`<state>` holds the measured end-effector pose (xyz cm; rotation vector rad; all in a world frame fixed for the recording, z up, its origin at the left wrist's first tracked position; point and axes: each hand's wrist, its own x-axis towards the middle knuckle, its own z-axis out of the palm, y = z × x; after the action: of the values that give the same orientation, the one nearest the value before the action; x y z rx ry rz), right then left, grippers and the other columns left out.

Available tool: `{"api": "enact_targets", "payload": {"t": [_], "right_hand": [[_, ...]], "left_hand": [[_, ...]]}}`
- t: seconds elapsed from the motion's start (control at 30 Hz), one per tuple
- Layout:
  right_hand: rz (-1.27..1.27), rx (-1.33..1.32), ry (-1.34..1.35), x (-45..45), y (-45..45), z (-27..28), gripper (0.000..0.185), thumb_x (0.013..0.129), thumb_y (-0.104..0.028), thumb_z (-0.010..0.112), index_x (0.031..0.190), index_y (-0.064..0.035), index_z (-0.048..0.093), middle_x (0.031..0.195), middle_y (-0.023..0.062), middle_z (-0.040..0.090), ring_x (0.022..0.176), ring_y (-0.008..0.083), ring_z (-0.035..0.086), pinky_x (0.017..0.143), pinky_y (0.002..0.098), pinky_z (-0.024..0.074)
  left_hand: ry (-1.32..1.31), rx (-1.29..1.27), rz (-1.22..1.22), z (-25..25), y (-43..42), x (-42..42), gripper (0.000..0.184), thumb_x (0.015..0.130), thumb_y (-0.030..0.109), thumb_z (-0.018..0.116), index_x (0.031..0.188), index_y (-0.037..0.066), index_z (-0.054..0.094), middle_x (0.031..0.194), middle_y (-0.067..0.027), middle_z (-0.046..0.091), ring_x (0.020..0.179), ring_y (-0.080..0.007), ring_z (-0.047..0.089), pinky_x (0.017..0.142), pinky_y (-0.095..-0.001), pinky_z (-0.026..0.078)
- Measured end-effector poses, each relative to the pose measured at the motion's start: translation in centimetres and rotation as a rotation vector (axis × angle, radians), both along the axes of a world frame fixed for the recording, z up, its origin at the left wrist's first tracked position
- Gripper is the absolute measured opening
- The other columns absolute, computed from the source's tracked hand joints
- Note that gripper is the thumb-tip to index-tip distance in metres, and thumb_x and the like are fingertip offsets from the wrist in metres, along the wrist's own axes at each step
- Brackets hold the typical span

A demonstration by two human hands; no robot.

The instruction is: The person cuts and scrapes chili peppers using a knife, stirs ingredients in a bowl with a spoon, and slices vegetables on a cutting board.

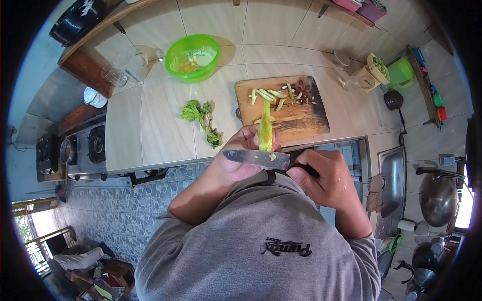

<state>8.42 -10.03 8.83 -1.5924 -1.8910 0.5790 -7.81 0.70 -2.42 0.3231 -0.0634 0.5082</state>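
My left hand [237, 169] is closed around a yellow-green vegetable [265, 131], which points away from me over the near edge of the cutting board [299, 120]. My right hand [321, 175] grips the black handle of a knife. The knife's blade [253, 157] lies across the near end of the vegetable, over my left fingers, with a small yellow-green bit stuck to it. Green strips [268, 94] and small dark pieces [303, 91] lie on the board's far part.
Leafy green scraps [202, 116] lie left of the board. Behind them stands a green bowl [193, 58] with pale contents. Glass vessels [131, 64] and a stove [83, 148] are at left. A sink [391, 175] and a hanging wok [438, 199] are at right.
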Motion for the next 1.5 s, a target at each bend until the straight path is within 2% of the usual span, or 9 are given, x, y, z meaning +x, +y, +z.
{"api": "enact_targets", "payload": {"t": [0.3, 0.47, 0.57, 0.67, 0.77, 0.97, 1.17, 1.27, 1.5], "right_hand": [[0.013, 0.026, -0.013, 0.8, -0.4, -0.8, 0.026, 0.085, -0.023, 0.069, 0.077, -0.0004, 0.058, 0.066, 0.0103, 0.063, 0.051, 0.0236, 0.059, 0.049, 0.0314, 0.0447], [-0.035, 0.02, 0.018, 0.7, -0.7, -0.7, 0.023, 0.08, -0.022, 0.074, 0.078, -0.0037, 0.06, 0.061, 0.0104, 0.056, 0.053, 0.0293, 0.057, 0.048, 0.0365, 0.0424], [-0.032, 0.029, 0.024, 0.8, -0.7, -0.8, 0.023, 0.08, -0.022, 0.074, 0.078, -0.0038, 0.06, 0.06, 0.0108, 0.056, 0.053, 0.0297, 0.057, 0.048, 0.0365, 0.0423], [-0.025, 0.06, 0.016, 0.5, -0.5, -0.6, 0.023, 0.079, -0.022, 0.074, 0.078, -0.004, 0.06, 0.059, 0.0111, 0.055, 0.052, 0.03, 0.056, 0.048, 0.0369, 0.0419], [-0.009, 0.093, -0.001, 0.2, -0.1, -0.4, 0.022, 0.079, -0.021, 0.074, 0.077, -0.0042, 0.06, 0.059, 0.0112, 0.055, 0.052, 0.0301, 0.056, 0.048, 0.0376, 0.0414], [-0.009, 0.083, 0.007, 0.5, -0.2, -0.6, 0.022, 0.079, -0.02, 0.074, 0.077, -0.0043, 0.06, 0.059, 0.0111, 0.055, 0.052, 0.0299, 0.056, 0.048, 0.0379, 0.0412], [-0.057, 0.034, 0.055, 1.7, -1.2, -0.6, 0.022, 0.08, -0.021, 0.074, 0.076, -0.0036, 0.06, 0.061, 0.0114, 0.057, 0.054, 0.0297, 0.058, 0.049, 0.0364, 0.0428], [-0.062, 0.039, 0.069, 1.7, -1.2, -0.6, 0.023, 0.079, -0.021, 0.074, 0.076, -0.0034, 0.06, 0.061, 0.0115, 0.057, 0.054, 0.03, 0.058, 0.049, 0.0365, 0.0429], [0.018, 0.066, 0.036, 1.8, -0.9, -0.1, 0.022, 0.079, -0.021, 0.074, 0.077, -0.0036, 0.061, 0.059, 0.012, 0.055, 0.053, 0.0311, 0.057, 0.049, 0.0373, 0.0429]], "left_hand": [[0.036, 0.051, -0.023, 0.7, 0.3, -0.6, 0.036, 0.075, 0.026, 0.079, 0.094, 0.004, 0.058, 0.082, -0.0038, 0.051, 0.07, -0.0161, 0.051, 0.061, -0.0281, 0.043], [0.05, 0.03, -0.008, 0.7, 0.1, -0.9, 0.037, 0.076, 0.025, 0.078, 0.096, 0.003, 0.057, 0.082, -0.005, 0.052, 0.067, -0.0161, 0.054, 0.058, -0.0274, 0.045], [-0.118, 0.103, -0.013, -1.0, 0.3, -0.5, 0.034, 0.092, 0.026, 0.062, 0.113, 0.0, 0.056, 0.095, -0.0118, 0.057, 0.075, -0.0182, 0.061, 0.058, -0.0282, 0.051], [-0.137, 0.08, -0.047, -0.7, 0.2, -0.4, 0.035, 0.091, 0.026, 0.064, 0.112, 0.0, 0.056, 0.096, -0.0125, 0.057, 0.075, -0.0188, 0.061, 0.057, -0.0277, 0.052], [-0.005, 0.103, -0.049, 0.3, 0.2, -0.4, 0.038, 0.078, 0.029, 0.076, 0.096, 0.002, 0.056, 0.082, -0.0051, 0.052, 0.067, -0.0172, 0.057, 0.052, -0.0265, 0.048], [0.003, 0.084, -0.033, 0.4, -0.1, -0.2, 0.041, 0.08, 0.032, 0.075, 0.098, 0.002, 0.053, 0.084, -0.0049, 0.051, 0.068, -0.0156, 0.056, 0.052, -0.025, 0.048], [-0.128, 0.079, -0.076, -1.1, 0.1, -0.2, 0.035, 0.088, 0.024, 0.066, 0.113, 0.001, 0.056, 0.101, -0.0136, 0.055, 0.078, -0.0183, 0.058, 0.057, -0.0273, 0.049], [0.013, 0.039, -0.05, 0.4, -0.6, 0.2, 0.035, 0.085, 0.03, 0.07, 0.098, 0.002, 0.053, 0.082, -0.0051, 0.05, 0.065, -0.0148, 0.054, 0.049, -0.0235, 0.048], [0.037, 0.114, -0.045, 0.8, -0.5, 0.8, 0.028, 0.085, 0.024, 0.07, 0.093, 0.004, 0.053, 0.08, -0.004, 0.05, 0.067, -0.0139, 0.052, 0.052, -0.0235, 0.044]]}}
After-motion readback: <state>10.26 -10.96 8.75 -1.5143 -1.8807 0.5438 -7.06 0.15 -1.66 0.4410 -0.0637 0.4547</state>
